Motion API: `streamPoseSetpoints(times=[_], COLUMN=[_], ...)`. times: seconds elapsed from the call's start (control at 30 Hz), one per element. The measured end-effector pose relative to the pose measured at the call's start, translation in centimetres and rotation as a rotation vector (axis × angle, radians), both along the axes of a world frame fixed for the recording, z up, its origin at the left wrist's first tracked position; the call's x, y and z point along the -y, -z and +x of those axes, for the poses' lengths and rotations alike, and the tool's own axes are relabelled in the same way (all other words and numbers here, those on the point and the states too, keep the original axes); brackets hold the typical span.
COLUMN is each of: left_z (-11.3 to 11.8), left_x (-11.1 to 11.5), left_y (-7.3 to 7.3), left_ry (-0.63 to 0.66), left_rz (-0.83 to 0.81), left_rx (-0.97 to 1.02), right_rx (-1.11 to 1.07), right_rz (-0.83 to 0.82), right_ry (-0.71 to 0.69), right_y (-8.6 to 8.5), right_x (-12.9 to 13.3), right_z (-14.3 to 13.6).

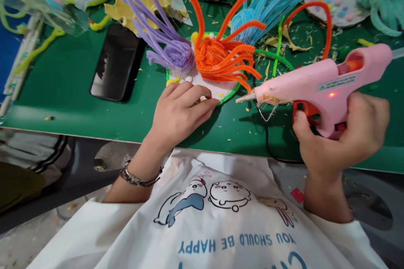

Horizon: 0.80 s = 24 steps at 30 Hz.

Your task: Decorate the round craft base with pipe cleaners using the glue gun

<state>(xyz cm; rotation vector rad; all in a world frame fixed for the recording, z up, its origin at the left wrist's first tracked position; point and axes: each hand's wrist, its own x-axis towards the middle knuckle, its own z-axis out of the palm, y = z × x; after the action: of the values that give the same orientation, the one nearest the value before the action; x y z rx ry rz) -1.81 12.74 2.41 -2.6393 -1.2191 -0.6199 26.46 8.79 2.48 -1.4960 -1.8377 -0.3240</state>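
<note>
My left hand (184, 109) rests on the near edge of a white round base (222, 88) rimmed in green, its fingers bent and pressed together; whether they pinch anything is hidden. On the base sit a purple pipe-cleaner bundle (178, 52), an orange one (217, 59) and, behind, a blue one (249, 21). My right hand (341, 134) is wrapped round the handle of a pink glue gun (303, 80), a finger by its orange trigger. The gun's red light is on. Its metal nozzle points left, just right of the base and apart from it.
A black phone (115, 65) lies left on the green table (63, 92). Yellow torn paper (126, 4), pipe cleaners and scraps lie about. A black cable (267, 138) runs below the gun. Another decorated disc (337, 6) stands at the back right.
</note>
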Motion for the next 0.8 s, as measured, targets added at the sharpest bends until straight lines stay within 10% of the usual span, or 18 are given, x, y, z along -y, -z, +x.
streamPoseSetpoints(times=[0.47, 0.8], left_z=[-4.0, -4.0], left_x=[1.9, -1.6], left_y=[-0.5, -2.1], left_ry=[-0.369, -0.24], left_rz=[0.047, -0.082], left_rx=[0.494, -0.068], right_rx=[-0.121, -0.286], right_rz=[-0.097, -0.07], right_ry=[0.118, 0.226], right_y=[0.1, -0.3], right_x=[-0.4, -1.9], right_z=[0.0, 2.3])
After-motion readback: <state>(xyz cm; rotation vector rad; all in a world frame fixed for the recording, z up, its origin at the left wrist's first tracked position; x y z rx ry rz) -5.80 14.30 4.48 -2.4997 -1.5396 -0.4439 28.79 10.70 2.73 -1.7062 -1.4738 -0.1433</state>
